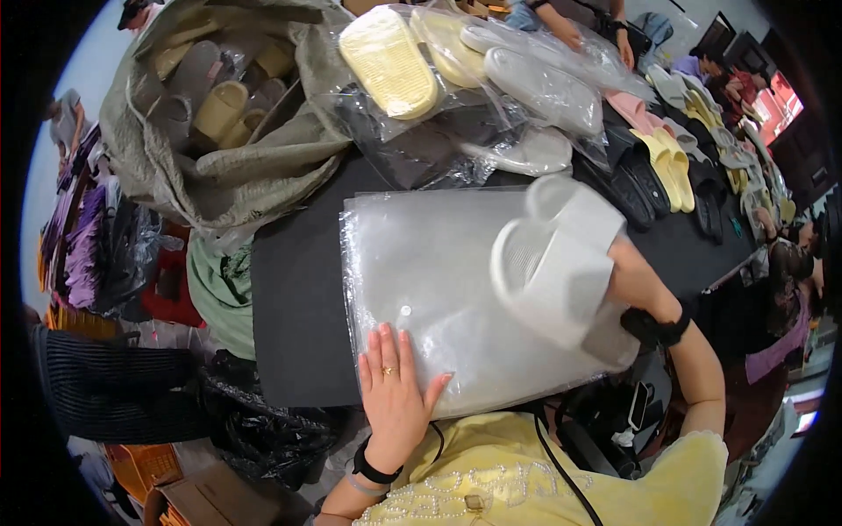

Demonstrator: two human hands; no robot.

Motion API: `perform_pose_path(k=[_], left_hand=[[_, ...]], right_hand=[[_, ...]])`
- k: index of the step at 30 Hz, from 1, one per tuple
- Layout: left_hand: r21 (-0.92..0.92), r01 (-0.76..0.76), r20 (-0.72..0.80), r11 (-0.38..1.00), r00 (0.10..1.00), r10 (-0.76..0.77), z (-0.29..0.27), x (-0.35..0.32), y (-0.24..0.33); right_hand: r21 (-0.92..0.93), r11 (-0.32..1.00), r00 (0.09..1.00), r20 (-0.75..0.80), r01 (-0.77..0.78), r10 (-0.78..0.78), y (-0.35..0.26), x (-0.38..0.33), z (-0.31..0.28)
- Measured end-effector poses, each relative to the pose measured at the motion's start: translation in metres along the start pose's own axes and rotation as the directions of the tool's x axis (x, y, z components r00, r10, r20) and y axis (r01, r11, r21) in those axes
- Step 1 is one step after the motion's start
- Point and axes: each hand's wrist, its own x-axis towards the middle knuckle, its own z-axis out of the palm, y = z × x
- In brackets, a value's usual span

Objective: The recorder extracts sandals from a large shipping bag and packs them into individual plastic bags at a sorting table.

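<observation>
The stack of clear plastic bags [438, 272] lies flat on the dark counter [294, 298], and everything else sits around it. The person's left hand [395, 390] rests on the stack's near edge, palm down, its grip spread flat with fingers apart, pressing the plastic and pinching nothing. A ring shows on one finger and a dark band at the wrist.

At the stack's right side, the right hand is almost wholly hidden: it is pushed inside a bag together with a pair of white rubber slide slippers [548, 263], and only the forearm and a black wristband emerge. Whether that grip is clamped on the slippers or loose I cannot tell through the plastic.

Beyond the stack's far edge lie more bagged slippers, a pale yellow pair [390, 61] and whitish ones [544, 88], their outlines blurred by glare. To the far left of the stack stands an open grey-green woven sack [228, 167], with slippers inside that are partly shadowed. Loose black, yellow and pink slippers [667, 162] trail off to the far right, where another person's hands are cut off by the picture's top edge.
</observation>
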Motion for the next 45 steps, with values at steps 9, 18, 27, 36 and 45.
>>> perform_pose_path(k=[9,18,27,36,45], left_hand=[[-0.501,-0.032,-0.107,0.865,0.994,-0.025,0.036,-0.012,-0.023],[-0.033,-0.042,-0.135,0.999,0.990,0.037,0.008,0.008,-0.002],[0.008,0.000,-0.084,1.000,0.996,0.001,0.007,0.005,-0.003],[0.100,-0.038,-0.045,0.994,0.998,0.043,0.009,0.004,0.000],[0.172,-0.047,-0.041,0.984,0.998,0.055,0.014,0.008,0.000]], right_hand=[[0.003,0.989,0.718,0.687,0.146,-0.108,-0.124,0.072,0.124],[-0.056,0.998,0.980,0.199,0.023,-0.012,-0.049,0.095,0.128],[-0.148,0.985,0.972,0.204,-0.090,0.119,0.027,0.007,0.084],[-0.288,0.910,0.936,-0.276,-0.298,0.219,0.110,-0.038,-0.080],[0.144,0.915,0.516,-0.788,-0.376,0.336,0.177,-0.075,-0.156]])
